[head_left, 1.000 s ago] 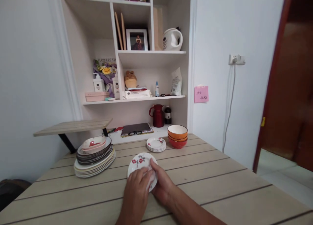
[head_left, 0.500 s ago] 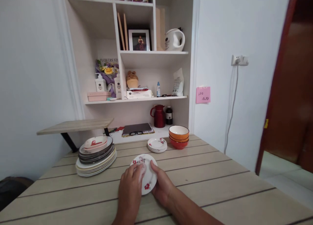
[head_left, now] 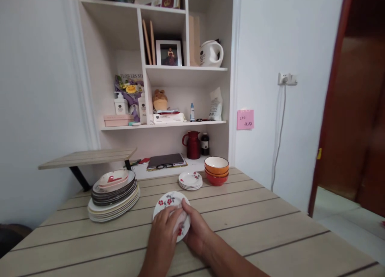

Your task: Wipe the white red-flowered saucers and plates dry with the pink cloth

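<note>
Right hand point(head_left: 197, 229) closed on the rim of a flowered plate point(head_left: 168, 201), thumb on the face; left hand point(head_left: 164, 227) curled shut over a pale wad point(head_left: 181, 220) pressed to it. Plate lies directly before the person; taken as clock centre, 12 pointing away. Containers: bowls point(head_left: 217, 171), orange above red, nest between 1 and 2 o'clock, top one pale inside with a dark rim. Small flowered plates point(head_left: 190, 181) are piled at 1, just beside them. Larger plates point(head_left: 114, 201) rise between 9 and 10, topped by a pink-sided dish point(head_left: 113, 180) with a red marking inside, print or object uncertain. Table point(head_left: 258, 225) boards spread widely at 3 to 4 o'clock, out to a slanting edge; far edge meets the white shelving at 12. Raised wooden shelf point(head_left: 88, 156) at 10 overhangs the table's far-left side. Right fingers hidden under plate; wad mostly covered; cannot tell whether plate touches table. Near table edge cut off; dark object point(head_left: 12, 237) near 9 also cut, unidentified.
</note>
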Demonstrator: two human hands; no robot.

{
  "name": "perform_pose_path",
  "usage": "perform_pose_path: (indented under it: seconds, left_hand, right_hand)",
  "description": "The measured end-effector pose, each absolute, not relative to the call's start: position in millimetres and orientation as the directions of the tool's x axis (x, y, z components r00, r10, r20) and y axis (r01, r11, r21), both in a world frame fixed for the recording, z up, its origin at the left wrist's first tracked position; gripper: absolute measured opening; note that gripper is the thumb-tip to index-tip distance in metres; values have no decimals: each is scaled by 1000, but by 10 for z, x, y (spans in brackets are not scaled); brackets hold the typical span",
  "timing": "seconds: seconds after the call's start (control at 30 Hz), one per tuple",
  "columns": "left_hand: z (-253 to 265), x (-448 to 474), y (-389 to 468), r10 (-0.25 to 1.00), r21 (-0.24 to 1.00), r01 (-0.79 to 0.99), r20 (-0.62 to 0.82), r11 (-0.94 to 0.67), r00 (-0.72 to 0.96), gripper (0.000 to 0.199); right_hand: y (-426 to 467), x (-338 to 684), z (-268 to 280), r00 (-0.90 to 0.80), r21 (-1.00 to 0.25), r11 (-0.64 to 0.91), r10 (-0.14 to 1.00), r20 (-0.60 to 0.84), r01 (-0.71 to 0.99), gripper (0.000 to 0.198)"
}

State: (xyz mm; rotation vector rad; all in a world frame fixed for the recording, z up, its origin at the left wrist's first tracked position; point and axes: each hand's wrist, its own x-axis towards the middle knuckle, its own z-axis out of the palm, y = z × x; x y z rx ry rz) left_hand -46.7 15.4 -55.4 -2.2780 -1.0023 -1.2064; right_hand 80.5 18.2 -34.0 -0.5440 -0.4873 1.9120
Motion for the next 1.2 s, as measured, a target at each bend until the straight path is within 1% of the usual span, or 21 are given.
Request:
perform_pose_path:
  seconds: [0.13, 0.27, 0.4, 0.53, 0.63, 0.7, 0.8, 0.9, 0.97, 1.03, 1.1, 1.2]
  left_hand:
    - [-585, -491, 236, 445, 6, 814, 840, -581, 311, 34]
    - [-618, -551, 296, 491, 71, 847, 839, -527, 235, 31]
    - [-647, -577, 324, 520, 142, 832, 832, -536, 194, 31]
    - [-650, -574, 322, 502, 152, 795, 839, -587, 209, 31]
    - [-635, -562, 286, 478, 132, 765, 842, -630, 248, 32]
    - [-623, -539, 241, 450, 96, 737, 842, -669, 298, 32]
    - [-605, -487, 168, 384, 5, 679, 827, -734, 410, 32]
    - [-578, -463, 142, 327, -72, 667, 829, -742, 454, 33]
    - [-557, -477, 166, 305, -106, 687, 840, -719, 448, 33]
    - [-540, -509, 210, 313, -117, 737, 852, -665, 418, 34]
    - [-533, -546, 256, 364, -87, 810, 862, -580, 353, 32]
    - [-546, -585, 299, 466, -7, 884, 848, -467, 253, 30]
  right_hand:
    - [219, 787, -396, -356, -525, -368, 926, -128, -767, 52]
    - [195, 773, -358, -346, -533, -362, 929, -134, -765, 49]
    - [145, 769, -288, -334, -566, -362, 929, -157, -741, 50]
    - [131, 770, -266, -329, -556, -359, 931, -159, -749, 53]
    - [144, 777, -282, -343, -520, -367, 928, -145, -771, 53]
    - [152, 790, -299, -349, -510, -370, 926, -140, -776, 56]
    - [158, 822, -314, -380, -530, -405, 911, -162, -745, 64]
    - [153, 839, -307, -390, -570, -435, 897, -208, -697, 67]
    - [144, 822, -294, -392, -576, -424, 901, -186, -699, 66]
    - [130, 784, -280, -385, -565, -398, 911, -149, -723, 63]
    - [116, 743, -272, -350, -553, -368, 926, -144, -747, 57]
    - [113, 711, -272, -296, -543, -336, 941, -163, -769, 52]
